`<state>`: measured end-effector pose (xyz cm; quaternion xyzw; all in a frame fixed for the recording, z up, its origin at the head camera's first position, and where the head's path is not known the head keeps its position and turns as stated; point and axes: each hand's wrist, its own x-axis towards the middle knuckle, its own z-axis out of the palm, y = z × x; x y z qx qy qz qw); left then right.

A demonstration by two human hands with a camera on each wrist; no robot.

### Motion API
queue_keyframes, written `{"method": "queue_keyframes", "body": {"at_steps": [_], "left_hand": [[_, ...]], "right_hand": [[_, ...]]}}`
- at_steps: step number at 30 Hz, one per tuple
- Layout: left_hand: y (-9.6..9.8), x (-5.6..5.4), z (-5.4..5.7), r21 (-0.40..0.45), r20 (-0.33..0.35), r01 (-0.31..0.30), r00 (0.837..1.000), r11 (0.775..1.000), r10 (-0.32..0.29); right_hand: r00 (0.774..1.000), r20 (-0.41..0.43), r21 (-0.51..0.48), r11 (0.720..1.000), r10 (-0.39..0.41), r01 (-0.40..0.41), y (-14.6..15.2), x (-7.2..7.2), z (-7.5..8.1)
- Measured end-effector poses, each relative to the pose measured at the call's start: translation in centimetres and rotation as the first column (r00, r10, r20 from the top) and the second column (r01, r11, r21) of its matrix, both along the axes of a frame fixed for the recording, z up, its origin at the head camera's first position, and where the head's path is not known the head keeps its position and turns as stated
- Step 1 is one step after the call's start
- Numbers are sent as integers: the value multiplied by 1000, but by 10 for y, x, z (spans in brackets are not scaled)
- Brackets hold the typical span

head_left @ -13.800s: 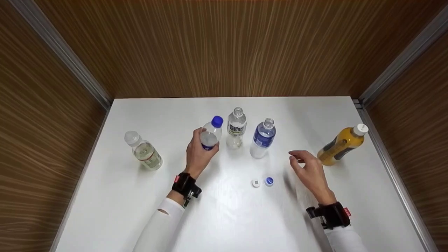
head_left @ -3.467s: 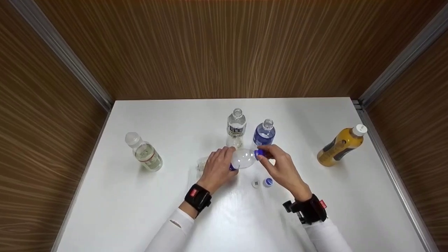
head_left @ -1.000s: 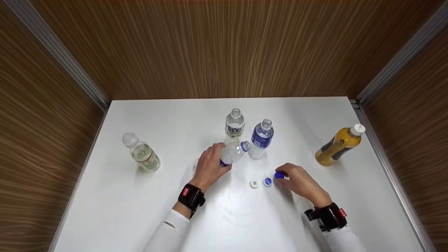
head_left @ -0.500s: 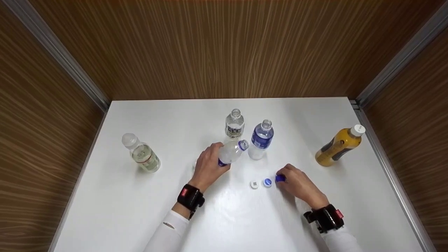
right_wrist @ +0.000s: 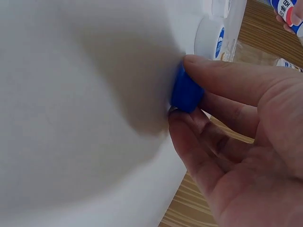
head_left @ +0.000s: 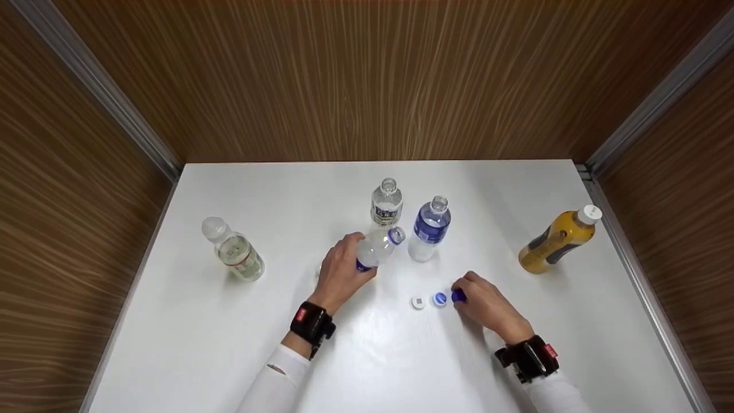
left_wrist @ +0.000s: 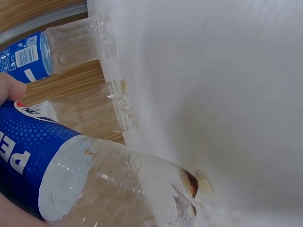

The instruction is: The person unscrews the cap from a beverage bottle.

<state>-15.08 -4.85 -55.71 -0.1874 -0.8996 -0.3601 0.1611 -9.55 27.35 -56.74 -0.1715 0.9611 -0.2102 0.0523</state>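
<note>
My left hand grips an uncapped clear plastic Pepsi bottle round its blue label, the neck leaning to the right. In the left wrist view, a little brown liquid shows at the base of the Pepsi bottle; whether that base touches the table I cannot tell. Lower right, my right hand pinches a blue bottle cap between thumb and fingers. The right wrist view has this blue cap on edge at the white tabletop. Left of it lie a white-and-blue cap and a white cap.
Behind the Pepsi bottle stand two uncapped bottles, one clear and one blue-labelled. A capped yellow bottle is at the right, a white-capped clear bottle at the left. Wood-grain panels enclose the white table.
Earlier both hands were at the capped Pepsi bottle; the cap has come off. My right hand has carried it down beside the other caps. The bottle has shifted slightly left over the last second.
</note>
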Motion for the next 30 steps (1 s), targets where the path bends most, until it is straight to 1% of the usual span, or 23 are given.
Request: {"method": "queue_keyframes", "body": {"at_steps": [9, 12, 15, 19, 21, 23, 26, 30], "left_hand": [[-1, 0, 0, 19, 30, -1, 1000, 1000, 0], [-1, 0, 1, 24, 43, -11, 999, 1000, 10], [-2, -1, 1, 36, 49, -20, 999, 999, 19], [-4, -3, 3, 86, 52, -38, 998, 996, 33], [-4, -4, 4, 130, 53, -48, 998, 990, 42], [-5, -6, 4, 181, 53, -57, 997, 982, 49], [-7, -9, 5, 242, 58, -78, 996, 967, 66], [-8, -13, 6, 304, 107, -113, 991, 946, 84]], "right_hand": [[1000, -11, 5, 1000, 3, -3, 0, -1, -1], [1000, -1, 3, 1000, 10, -10, 0, -2, 0], [1000, 30, 6, 1000, 3, -3, 1, -2, 1], [996, 82, -1, 999, -43, 43, 2, -3, 6], [993, 87, -16, 997, -77, 79, 3, -3, 9], [992, 66, -45, 993, -105, 109, 4, -4, 12], [989, -7, -109, 983, -147, 145, 6, -6, 15], [971, -112, -198, 962, -211, 186, 8, -9, 18]]}}
